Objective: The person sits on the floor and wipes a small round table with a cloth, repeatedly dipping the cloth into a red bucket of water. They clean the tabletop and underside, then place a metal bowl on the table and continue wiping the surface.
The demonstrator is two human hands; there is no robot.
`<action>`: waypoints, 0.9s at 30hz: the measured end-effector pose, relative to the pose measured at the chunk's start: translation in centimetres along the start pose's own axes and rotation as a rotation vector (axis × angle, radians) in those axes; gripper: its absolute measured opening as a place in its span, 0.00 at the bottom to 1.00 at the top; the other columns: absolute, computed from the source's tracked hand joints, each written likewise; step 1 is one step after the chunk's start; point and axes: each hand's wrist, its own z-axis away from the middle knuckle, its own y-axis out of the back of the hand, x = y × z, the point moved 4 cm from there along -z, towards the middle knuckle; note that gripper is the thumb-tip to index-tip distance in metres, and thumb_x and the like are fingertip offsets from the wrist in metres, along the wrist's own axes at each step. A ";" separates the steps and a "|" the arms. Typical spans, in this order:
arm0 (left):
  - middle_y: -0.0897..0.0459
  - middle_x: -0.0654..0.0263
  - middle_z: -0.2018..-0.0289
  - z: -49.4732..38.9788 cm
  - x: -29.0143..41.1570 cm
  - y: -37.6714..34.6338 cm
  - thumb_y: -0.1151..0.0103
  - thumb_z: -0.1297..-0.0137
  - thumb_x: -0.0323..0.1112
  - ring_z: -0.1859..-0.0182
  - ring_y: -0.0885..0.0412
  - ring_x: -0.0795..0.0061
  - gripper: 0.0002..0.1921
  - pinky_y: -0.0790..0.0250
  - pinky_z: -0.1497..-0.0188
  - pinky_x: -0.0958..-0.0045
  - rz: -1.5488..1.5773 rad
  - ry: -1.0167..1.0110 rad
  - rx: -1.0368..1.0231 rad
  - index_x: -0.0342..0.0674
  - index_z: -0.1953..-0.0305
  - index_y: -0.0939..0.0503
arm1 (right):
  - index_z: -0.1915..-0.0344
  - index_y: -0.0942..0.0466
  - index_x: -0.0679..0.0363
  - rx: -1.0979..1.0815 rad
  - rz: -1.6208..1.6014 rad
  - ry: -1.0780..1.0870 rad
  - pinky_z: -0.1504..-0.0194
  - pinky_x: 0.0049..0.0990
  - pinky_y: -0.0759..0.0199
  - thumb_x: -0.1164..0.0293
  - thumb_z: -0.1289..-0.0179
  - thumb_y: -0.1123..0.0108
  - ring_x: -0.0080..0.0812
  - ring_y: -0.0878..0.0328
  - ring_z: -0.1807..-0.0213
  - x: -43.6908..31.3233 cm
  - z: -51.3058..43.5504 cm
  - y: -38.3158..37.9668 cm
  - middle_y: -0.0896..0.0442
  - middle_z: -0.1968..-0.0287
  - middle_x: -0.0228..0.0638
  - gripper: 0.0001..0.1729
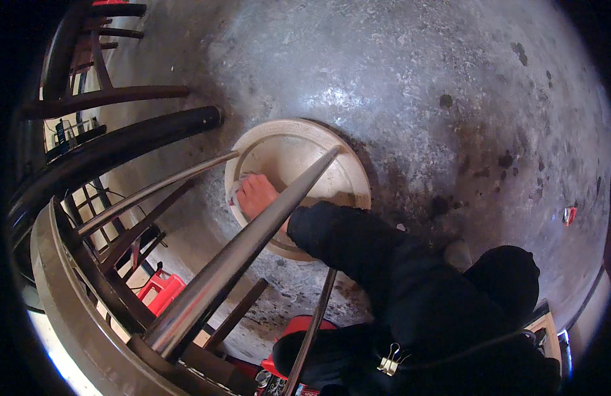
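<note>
A round, light-coloured table base (298,127) with a patterned rim stands on the floor. My right hand (256,195) presses a crumpled, pale cloth (240,187) against the left side of its rim. The dark sleeve of that arm reaches in from the lower right, passing behind a thick metal post (246,247). A thinner metal post (157,190) meets the base at its upper left, and another metal post (313,326) stands below. At the lower left curves the table's edge (82,317). My left hand is out of view.
Dark wooden furniture legs (137,96) crowd the left. A red plastic stool (169,292) is beyond the posts, and another red object (305,324) is near my knee. A small red and white item (569,216) lies on the stained floor (394,109) at right. A binder clip (388,365) hangs by my clothing.
</note>
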 end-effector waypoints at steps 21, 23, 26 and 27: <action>0.35 0.48 0.25 -0.2 -0.4 -0.1 0.48 0.24 0.60 0.27 0.36 0.33 0.27 0.44 0.27 0.28 -0.003 0.000 0.009 0.58 0.31 0.27 | 0.62 0.20 0.59 -0.083 -0.033 -0.123 0.55 0.41 0.34 0.65 0.36 0.43 0.41 0.23 0.52 3.0 -2.5 4.1 0.21 0.61 0.40 0.10; 0.35 0.48 0.25 -0.3 -0.4 -0.1 0.48 0.24 0.60 0.27 0.36 0.33 0.27 0.44 0.27 0.28 -0.005 0.000 0.007 0.58 0.31 0.27 | 0.54 0.19 0.64 -0.299 -0.064 -0.054 0.45 0.49 0.34 0.64 0.35 0.45 0.49 0.24 0.45 1.9 -2.4 3.6 0.18 0.51 0.48 0.16; 0.35 0.48 0.25 -0.2 -0.3 -0.2 0.48 0.24 0.60 0.27 0.36 0.33 0.27 0.44 0.27 0.28 -0.007 -0.005 0.015 0.58 0.31 0.27 | 0.46 0.16 0.67 -0.219 0.020 0.261 0.35 0.63 0.39 0.62 0.33 0.47 0.57 0.26 0.38 -0.1 2.7 6.6 0.18 0.42 0.54 0.24; 0.35 0.48 0.25 -0.2 -0.3 -0.2 0.47 0.24 0.60 0.27 0.36 0.33 0.27 0.44 0.27 0.28 -0.005 -0.005 0.020 0.59 0.31 0.27 | 0.48 0.16 0.67 -0.223 0.028 0.249 0.35 0.62 0.39 0.63 0.32 0.47 0.57 0.26 0.39 0.0 2.6 6.4 0.18 0.42 0.54 0.23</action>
